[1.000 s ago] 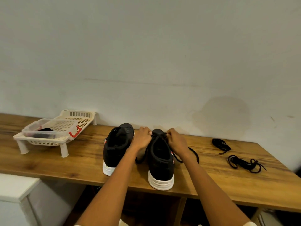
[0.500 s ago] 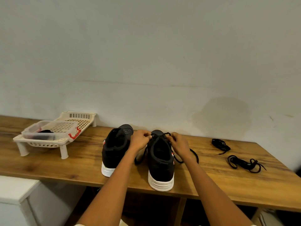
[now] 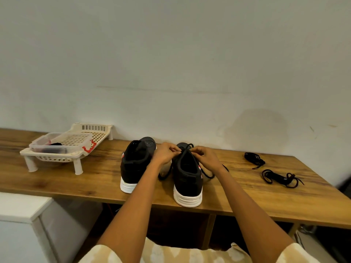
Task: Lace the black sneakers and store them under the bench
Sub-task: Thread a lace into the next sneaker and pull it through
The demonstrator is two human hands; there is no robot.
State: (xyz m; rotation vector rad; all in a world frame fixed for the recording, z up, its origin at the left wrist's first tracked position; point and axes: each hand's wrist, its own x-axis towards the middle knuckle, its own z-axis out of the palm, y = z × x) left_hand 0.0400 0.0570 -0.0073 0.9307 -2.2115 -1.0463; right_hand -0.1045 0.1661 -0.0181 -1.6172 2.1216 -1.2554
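Two black sneakers with white soles stand side by side on a wooden bench [image 3: 266,194], heels toward the person and toes toward the wall. The left sneaker [image 3: 135,164] stands alone, just beside the left forearm. Both hands work over the tongue of the right sneaker [image 3: 188,173]. The left hand [image 3: 166,153] has its fingers curled and pinches the lace [image 3: 187,148] at the top of the shoe; the right hand [image 3: 206,156] pinches the same lace from the other side, so both grips are clamped on it. Loose lengths of this lace trail down on either side of the shoe onto the bench top. Well to the right lie two more black laces, one small bundle [image 3: 253,159] nearer the wall and a larger tangle [image 3: 279,177] nearer the front edge. At the left end of the bench stands a cream slatted rack [image 3: 95,130] on short legs, carrying a clear tub [image 3: 60,143] with something dark inside. A white cabinet [image 3: 22,213] sits below on the left.
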